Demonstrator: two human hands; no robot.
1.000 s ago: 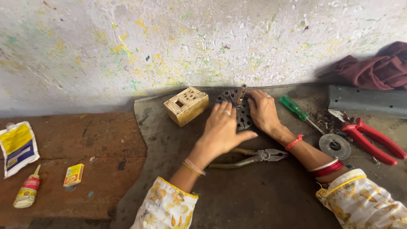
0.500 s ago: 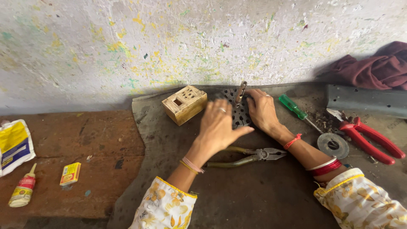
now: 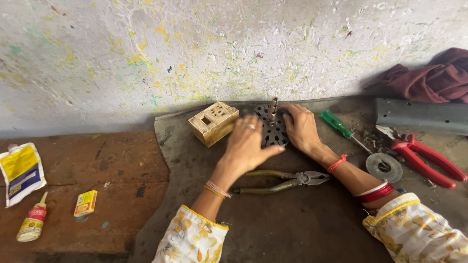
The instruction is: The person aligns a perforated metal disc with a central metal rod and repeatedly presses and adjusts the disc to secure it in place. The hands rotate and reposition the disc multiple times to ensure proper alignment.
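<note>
A dark round metal plate (image 3: 273, 129) pierced with holes lies on the grey mat near the wall, with a short rusty spindle (image 3: 273, 109) standing up from its middle. My right hand (image 3: 301, 127) rests flat on the plate's right side and presses on it. My left hand (image 3: 247, 145) lies palm down over the plate's left edge, fingers together and reaching right. Each hand wears a ring. A small cream wooden box (image 3: 213, 122) with cut-out openings stands just left of my left hand.
Worn pliers (image 3: 287, 180) lie on the grey mat (image 3: 292, 224) below my hands. To the right are a green-handled screwdriver (image 3: 336, 124), a metal disc (image 3: 385, 167), red-handled cutters (image 3: 429, 160), a grey metal channel (image 3: 424, 116) and maroon cloth (image 3: 434, 78). At left lie a glue bottle (image 3: 33, 223), a small yellow box (image 3: 86, 203) and a pouch (image 3: 20, 173).
My left hand has slid a little lower and to the right across the plate. My right hand stays pressed on the plate. The view has shifted slightly.
</note>
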